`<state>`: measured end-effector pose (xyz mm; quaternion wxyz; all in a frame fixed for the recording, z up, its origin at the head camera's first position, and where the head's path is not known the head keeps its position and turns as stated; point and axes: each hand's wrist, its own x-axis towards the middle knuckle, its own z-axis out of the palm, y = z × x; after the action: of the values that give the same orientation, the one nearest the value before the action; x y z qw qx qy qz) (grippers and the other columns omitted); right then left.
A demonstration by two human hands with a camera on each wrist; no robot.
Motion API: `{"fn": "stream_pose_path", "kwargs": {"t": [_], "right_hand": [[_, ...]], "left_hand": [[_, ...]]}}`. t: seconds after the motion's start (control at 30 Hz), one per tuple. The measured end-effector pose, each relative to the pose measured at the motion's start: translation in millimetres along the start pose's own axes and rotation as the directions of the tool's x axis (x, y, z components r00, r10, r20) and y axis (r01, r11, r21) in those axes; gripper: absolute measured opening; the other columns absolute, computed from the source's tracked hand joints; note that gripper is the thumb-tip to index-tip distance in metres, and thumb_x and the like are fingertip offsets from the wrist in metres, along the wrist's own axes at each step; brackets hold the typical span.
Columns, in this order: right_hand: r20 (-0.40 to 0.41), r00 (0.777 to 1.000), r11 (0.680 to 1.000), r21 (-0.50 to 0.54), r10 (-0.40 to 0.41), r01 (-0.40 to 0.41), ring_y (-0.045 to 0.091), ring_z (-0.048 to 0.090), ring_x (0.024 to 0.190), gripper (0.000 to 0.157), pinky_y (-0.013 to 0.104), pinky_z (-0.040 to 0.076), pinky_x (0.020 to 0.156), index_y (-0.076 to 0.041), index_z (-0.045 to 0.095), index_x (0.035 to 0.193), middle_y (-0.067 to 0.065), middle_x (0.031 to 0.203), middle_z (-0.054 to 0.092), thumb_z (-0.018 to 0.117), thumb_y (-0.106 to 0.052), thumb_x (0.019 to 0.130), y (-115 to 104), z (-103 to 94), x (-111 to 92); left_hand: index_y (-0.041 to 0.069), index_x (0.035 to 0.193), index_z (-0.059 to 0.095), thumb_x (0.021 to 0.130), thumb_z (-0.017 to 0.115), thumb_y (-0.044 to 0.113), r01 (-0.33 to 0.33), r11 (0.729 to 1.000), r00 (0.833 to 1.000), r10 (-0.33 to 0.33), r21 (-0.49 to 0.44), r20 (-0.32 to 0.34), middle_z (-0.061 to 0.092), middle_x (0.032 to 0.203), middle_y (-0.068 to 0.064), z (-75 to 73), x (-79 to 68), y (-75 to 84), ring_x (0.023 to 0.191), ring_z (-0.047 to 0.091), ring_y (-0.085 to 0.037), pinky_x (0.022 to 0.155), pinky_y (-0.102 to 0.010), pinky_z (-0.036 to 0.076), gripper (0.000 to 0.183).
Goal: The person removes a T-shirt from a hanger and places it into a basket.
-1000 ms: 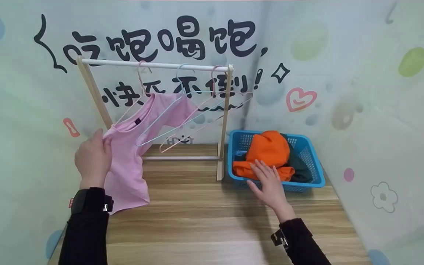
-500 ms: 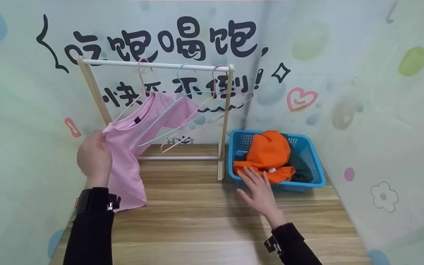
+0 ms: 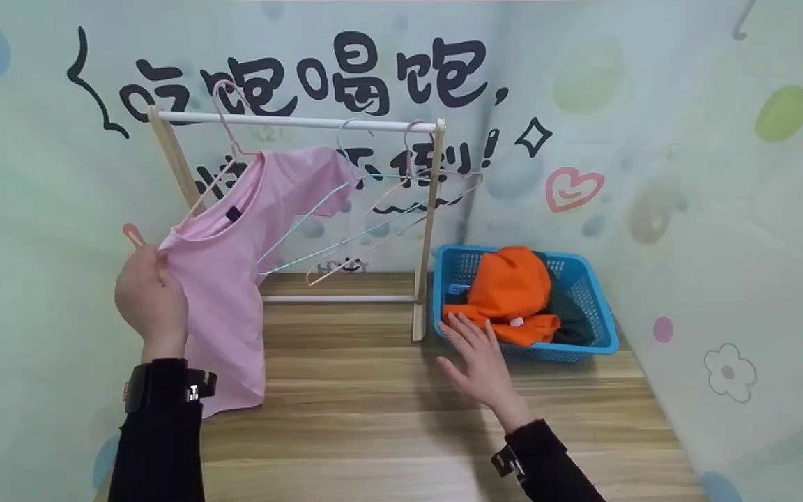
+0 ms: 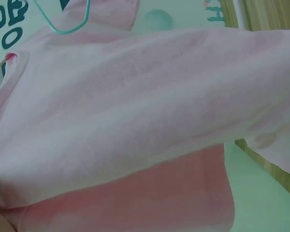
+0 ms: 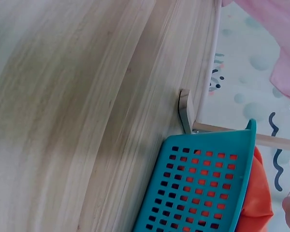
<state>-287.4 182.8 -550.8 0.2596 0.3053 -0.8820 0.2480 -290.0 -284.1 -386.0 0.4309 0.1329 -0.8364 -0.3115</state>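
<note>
1. Your left hand (image 3: 154, 293) has drawn the pink T-shirt (image 3: 224, 279) left and towards you over the last half second; its pink hanger (image 3: 235, 147) has come along, and the hook now stands higher than the white rail (image 3: 304, 123).
2. That suggests the hanger is coming off the rail, your grip carrying some of the weight; you cannot tell whether the hook is fully clear.
3. Your left fingers are curled on the shirt's shoulder; your right hand (image 3: 482, 362), fingers spread and holding nothing, has shifted left beside the basket (image 3: 563, 351). Contact there is unclear.
4. The shirt hangs in front of the rack's left side, its soft, thin-looking knit falling in shallow folds.
5. The blue hanger (image 3: 304, 222) is a slim triangle; the basket is perforated, probably plastic, with a crumpled orange garment (image 3: 509, 282) inside.
6. The desk (image 3: 346, 425) has streaky wood grain.
</note>
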Motion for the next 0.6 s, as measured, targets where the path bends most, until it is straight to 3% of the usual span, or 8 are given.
{"fn": "stream_pose_path", "kwargs": {"t": [0.2,0.33,0.43,0.6], "right_hand": [[0.003,1.000,0.999,0.038,0.000,-0.001,0.035,0.041,0.137,0.058,0.068,0.024,0.107,-0.008,0.054,0.141,0.015,0.147,0.048,0.072,-0.027,0.090,-3.7,5.0,1.8],[0.018,1.000,0.996,0.088,0.015,-0.016,0.034,0.039,0.139,0.056,0.063,0.025,0.110,-0.009,0.052,0.144,0.015,0.149,0.046,0.068,-0.028,0.094,-7.2,8.2,2.5],[0.010,1.000,0.992,0.122,0.013,-0.015,0.036,0.039,0.138,0.056,0.061,0.028,0.110,-0.007,0.052,0.143,0.016,0.149,0.046,0.070,-0.024,0.093,-9.8,11.1,3.7],[0.020,0.997,0.976,0.206,0.073,-0.076,0.036,0.038,0.139,0.055,0.057,0.033,0.108,-0.003,0.052,0.142,0.017,0.150,0.044,0.070,-0.021,0.093,-15.7,14.0,7.1]], "left_hand": [[-0.006,0.099,0.061,0.105,0.049,0.020,0.070,0.996,0.993,-0.063,-0.059,0.101,0.063,0.097,-0.024,-3.2,-11.7,-18.9,0.087,0.054,-0.039,0.079,-0.046,0.038,0.029],[-0.004,0.098,0.060,0.105,0.048,0.022,0.109,0.991,0.970,-0.087,-0.084,0.227,0.062,0.093,-0.022,-2.2,-27.0,-41.5,0.082,0.051,-0.034,0.076,-0.043,0.036,0.029],[-0.003,0.095,0.057,0.106,0.047,0.022,0.145,0.985,0.932,-0.104,-0.095,0.347,0.059,0.092,-0.023,-0.7,-38.6,-56.8,0.083,0.050,-0.035,0.076,-0.043,0.036,0.029],[-0.004,0.102,0.059,0.106,0.047,0.022,0.198,0.975,0.844,-0.118,-0.099,0.523,0.059,0.106,-0.029,2.1,-55.8,-74.9,0.100,0.055,-0.042,0.090,-0.051,0.040,0.029]]}}
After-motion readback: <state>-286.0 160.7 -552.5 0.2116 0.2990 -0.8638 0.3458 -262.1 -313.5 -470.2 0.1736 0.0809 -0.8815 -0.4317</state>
